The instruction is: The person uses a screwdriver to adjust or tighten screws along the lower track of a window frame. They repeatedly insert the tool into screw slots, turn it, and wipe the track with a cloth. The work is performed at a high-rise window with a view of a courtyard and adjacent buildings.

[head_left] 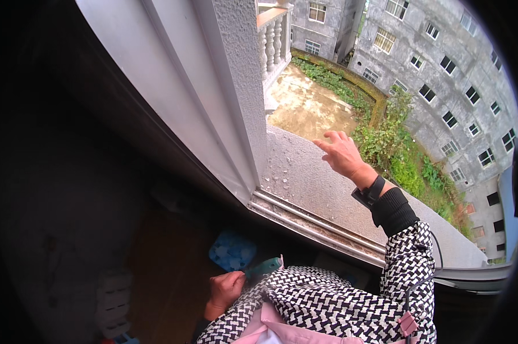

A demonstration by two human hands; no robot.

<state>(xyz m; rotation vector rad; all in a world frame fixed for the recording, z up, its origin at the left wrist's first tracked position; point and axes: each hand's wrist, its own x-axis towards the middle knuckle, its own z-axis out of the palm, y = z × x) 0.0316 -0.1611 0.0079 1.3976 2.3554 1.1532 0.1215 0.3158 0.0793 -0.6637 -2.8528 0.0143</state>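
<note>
My right arm, in a black-and-white patterned sleeve with a black cuff, reaches out through the window opening. My right hand (340, 152) is open above the outer ledge (310, 172), its fingers partly stretched out and nothing in them. Pale crumbs of debris (281, 171) lie on the ledge, close to the wall. Low inside the window, my left hand (226, 290) is closed around a tool with a green handle (265, 266); its working end cannot be made out. The window track (316, 221) looks dirty and runs between the ledge and me.
A white window frame (178, 74) and a rough wall edge (239, 80) stand at the left of the opening. Beyond the ledge is a drop to a yard (305, 103) with plants. Inside, a blue patterned stool-like object (232, 251) and pale stacked shapes (114, 301) sit in the dark.
</note>
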